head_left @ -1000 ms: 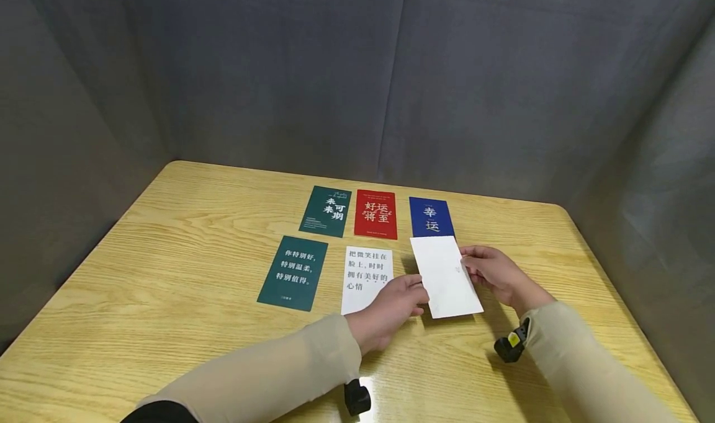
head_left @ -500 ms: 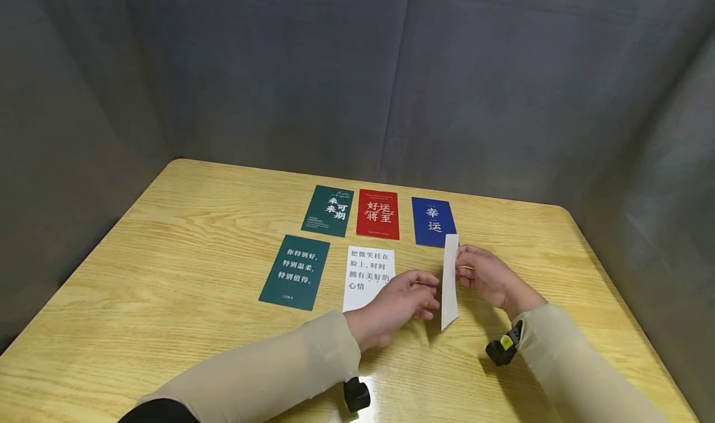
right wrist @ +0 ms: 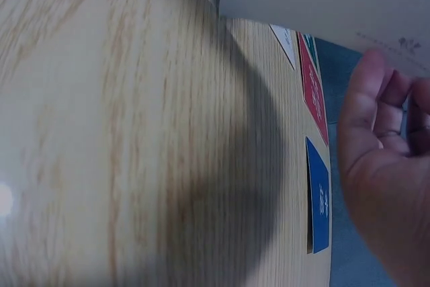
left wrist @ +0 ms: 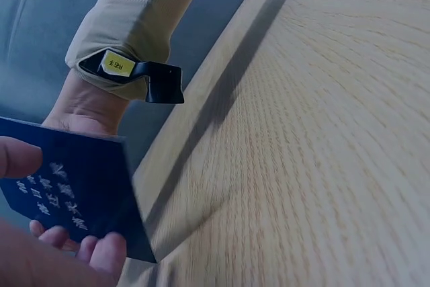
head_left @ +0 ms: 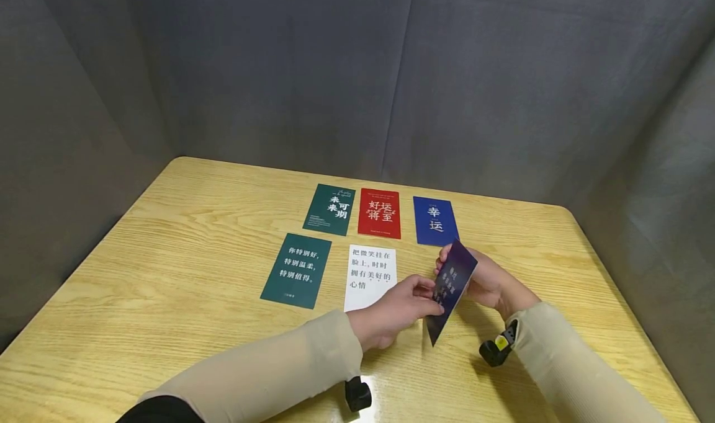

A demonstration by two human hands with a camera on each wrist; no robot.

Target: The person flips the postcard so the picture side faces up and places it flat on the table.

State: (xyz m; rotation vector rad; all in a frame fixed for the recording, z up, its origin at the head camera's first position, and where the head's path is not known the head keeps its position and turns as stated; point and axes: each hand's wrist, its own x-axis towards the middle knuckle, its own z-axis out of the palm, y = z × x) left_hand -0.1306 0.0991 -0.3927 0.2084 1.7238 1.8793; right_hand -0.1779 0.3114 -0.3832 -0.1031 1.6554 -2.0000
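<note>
A dark blue-purple card (head_left: 454, 280) with pale lettering is held raised and tilted above the table. My right hand (head_left: 485, 281) grips it by the upper part, with fingertips showing past its left edge. In the right wrist view, the card's pale back (right wrist: 316, 5) fills the top, with the right hand (right wrist: 390, 139) against it. My left hand (head_left: 393, 311) pinches the card's lower left side, a digit lying across the printed face. The left wrist view shows the left hand (left wrist: 40, 260) partly in front of the card (left wrist: 87, 186).
Cards lie flat on the wooden table (head_left: 167, 274): a green one (head_left: 329, 209), a red one (head_left: 379, 214) and a blue one (head_left: 436, 221) behind, a second green card (head_left: 296, 271) and a white card (head_left: 371, 274) in front. A grey curtain (head_left: 290, 69) surrounds the table.
The card has turned over from its white back, through edge-on, to its dark printed face. My left hand has let go of it and taken hold again; the right hand has shifted slightly left.
</note>
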